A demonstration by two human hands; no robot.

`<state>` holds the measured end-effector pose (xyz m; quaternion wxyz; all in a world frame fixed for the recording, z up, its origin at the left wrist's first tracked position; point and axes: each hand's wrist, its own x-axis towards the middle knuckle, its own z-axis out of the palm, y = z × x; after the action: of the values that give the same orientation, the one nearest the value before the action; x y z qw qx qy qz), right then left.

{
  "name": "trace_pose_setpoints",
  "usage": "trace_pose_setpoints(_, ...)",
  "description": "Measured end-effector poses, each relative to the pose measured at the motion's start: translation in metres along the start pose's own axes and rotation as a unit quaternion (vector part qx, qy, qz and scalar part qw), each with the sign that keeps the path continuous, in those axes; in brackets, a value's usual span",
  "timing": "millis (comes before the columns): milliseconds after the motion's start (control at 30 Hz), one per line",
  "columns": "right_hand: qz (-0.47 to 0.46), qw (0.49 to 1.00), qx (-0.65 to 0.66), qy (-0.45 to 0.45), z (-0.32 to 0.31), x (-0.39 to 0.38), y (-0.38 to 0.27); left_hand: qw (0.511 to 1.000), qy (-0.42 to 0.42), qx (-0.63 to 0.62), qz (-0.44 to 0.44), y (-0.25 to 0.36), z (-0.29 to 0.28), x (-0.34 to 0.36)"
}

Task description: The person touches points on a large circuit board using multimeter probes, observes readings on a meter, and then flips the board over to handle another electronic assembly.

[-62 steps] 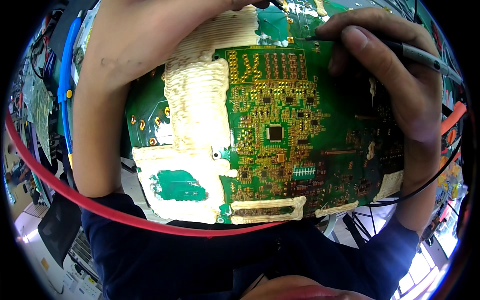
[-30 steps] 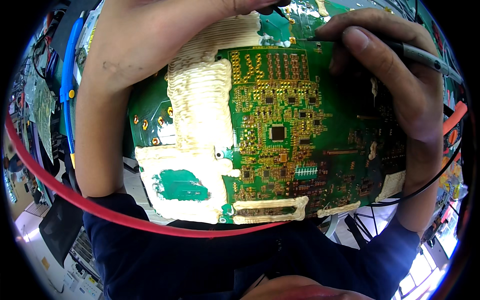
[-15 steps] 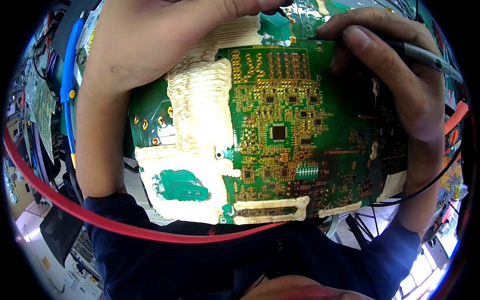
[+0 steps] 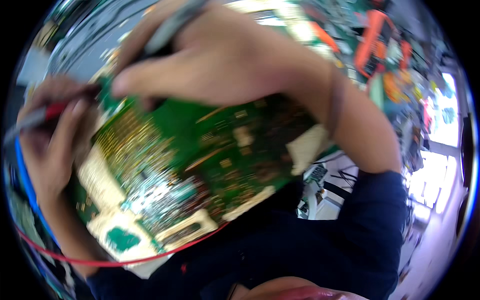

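A large green circuit board [image 4: 175, 117] lies tilted in front of me, with dense small parts and bands of cream-coloured coating [image 4: 102, 175]. At its far left edge, my left hand [image 4: 42, 160] is closed around a pen-like test probe [image 4: 31, 120], grey with a red section. My right hand [image 4: 225, 62] reaches across the board's far side and grips another grey and black pen-like probe [image 4: 172, 30]. The fingertips of both hands come close together at the board's upper left corner. Motion blur hides the probe tips, so whether they touch the board cannot be told.
A red cable [image 4: 90, 261] curves along the board's near edge. Blue tubing [image 4: 32, 175] runs behind my left forearm. An orange-framed device [image 4: 372, 42] lies among clutter at the far right. Bright windows [image 4: 430, 175] show beyond my right arm.
The view has turned, so the board now appears tilted and further left. My right hand has crossed leftward over the board, close to my left hand. The left hand's probe has come into view.
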<state>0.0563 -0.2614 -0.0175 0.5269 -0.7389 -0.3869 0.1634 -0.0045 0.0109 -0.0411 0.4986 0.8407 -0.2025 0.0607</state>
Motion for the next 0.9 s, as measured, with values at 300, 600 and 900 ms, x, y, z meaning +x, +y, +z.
trace_pose_setpoints(300, 0.054, 0.995, 0.080, -0.036, 0.007, 0.001, -0.005, 0.997, 0.015, -0.074, -0.019, 0.000, -0.001, -0.012)
trace_pose_setpoints(600, -0.124, 0.991, -0.048, -0.004, -0.012, 0.003, 0.018, 0.999, -0.001, -0.048, 0.000, 0.009, -0.012, 0.008)
trace_pose_setpoints(900, 0.107, 0.989, 0.091, 0.037, -0.001, -0.002, -0.014, 0.963, -0.004, -0.270, 0.022, 0.002, 0.010, 0.006)
